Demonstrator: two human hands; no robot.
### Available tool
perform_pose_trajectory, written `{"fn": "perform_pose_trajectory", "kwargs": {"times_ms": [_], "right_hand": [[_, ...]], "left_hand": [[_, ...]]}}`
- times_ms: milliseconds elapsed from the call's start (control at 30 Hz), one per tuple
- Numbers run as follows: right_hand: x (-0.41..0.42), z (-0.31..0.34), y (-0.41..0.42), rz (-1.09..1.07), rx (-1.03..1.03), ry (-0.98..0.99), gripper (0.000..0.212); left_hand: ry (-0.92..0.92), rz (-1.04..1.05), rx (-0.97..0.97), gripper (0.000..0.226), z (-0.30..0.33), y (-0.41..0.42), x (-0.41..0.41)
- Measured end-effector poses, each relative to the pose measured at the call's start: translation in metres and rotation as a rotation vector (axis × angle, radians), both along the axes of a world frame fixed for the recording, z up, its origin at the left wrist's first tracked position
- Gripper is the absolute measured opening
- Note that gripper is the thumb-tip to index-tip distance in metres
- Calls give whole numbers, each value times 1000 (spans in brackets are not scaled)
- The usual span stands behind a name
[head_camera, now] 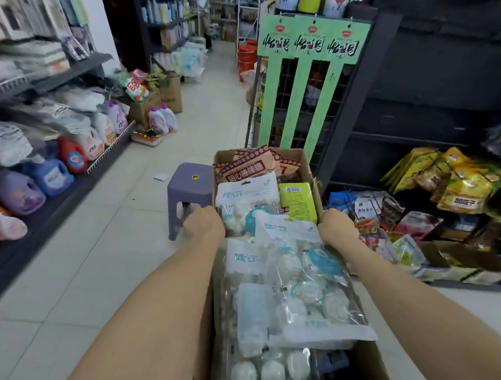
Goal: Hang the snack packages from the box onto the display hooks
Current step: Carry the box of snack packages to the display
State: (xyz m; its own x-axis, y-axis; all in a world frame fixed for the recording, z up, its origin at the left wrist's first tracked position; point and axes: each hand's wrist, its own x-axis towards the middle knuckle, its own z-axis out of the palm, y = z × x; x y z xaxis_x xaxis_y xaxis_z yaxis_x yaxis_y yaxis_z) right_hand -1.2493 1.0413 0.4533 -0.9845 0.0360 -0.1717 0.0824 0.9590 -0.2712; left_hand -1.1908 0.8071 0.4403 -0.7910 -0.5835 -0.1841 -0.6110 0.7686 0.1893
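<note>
While the cardboard box sits between my forearms, heaped with white snack packages and red ones at its far end, my left hand curls round its left wall and my right hand grips the right wall. Purple stool just left; green hanging strips beyond.

Shop aisle w/ pale tiled floor running ahead. Purple stool standing mid-aisle; grey shelves lining the aisle left of stool, dark rack standing right of it, cartons sitting beyond.
</note>
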Motion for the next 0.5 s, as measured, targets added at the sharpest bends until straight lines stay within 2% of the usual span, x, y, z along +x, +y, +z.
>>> {"fn": "perform_pose_trajectory", "kwargs": {"times_ms": [500], "right_hand": [[-121, -37, 52, 85, 59, -50, 21]], "left_hand": [[-76, 132, 7, 30, -31, 63, -88]]}}
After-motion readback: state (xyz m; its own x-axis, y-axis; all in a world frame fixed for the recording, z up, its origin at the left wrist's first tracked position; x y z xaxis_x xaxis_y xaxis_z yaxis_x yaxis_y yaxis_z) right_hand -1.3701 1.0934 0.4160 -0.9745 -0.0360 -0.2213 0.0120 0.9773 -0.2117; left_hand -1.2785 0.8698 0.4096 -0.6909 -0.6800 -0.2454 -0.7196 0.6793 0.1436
